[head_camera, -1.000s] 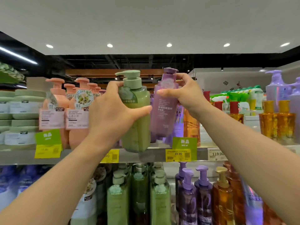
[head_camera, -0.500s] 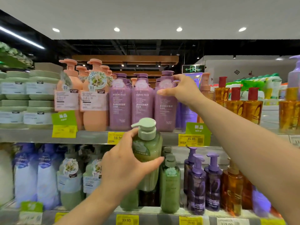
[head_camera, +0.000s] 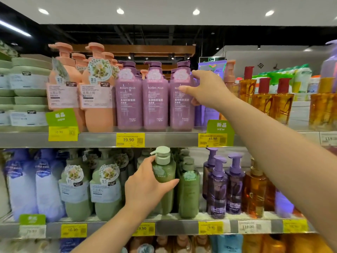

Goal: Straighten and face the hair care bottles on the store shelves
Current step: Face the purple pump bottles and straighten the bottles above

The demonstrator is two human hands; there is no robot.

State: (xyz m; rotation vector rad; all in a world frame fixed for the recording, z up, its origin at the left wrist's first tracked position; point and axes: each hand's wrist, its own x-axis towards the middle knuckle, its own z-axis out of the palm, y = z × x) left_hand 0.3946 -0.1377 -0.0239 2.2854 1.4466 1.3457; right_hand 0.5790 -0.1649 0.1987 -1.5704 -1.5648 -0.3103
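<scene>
Green pump bottle [head_camera: 165,177] stands upright on the lower shelf [head_camera: 182,227] at centre frame, left hand [head_camera: 145,187] clamped round it. Right hand [head_camera: 207,90], fingers spread, touches the rightmost purple bottle [head_camera: 179,105] on the upper shelf [head_camera: 164,139].

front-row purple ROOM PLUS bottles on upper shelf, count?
3: left, middle, right under the right hand. Caps behind suggest more, hidden.
</scene>
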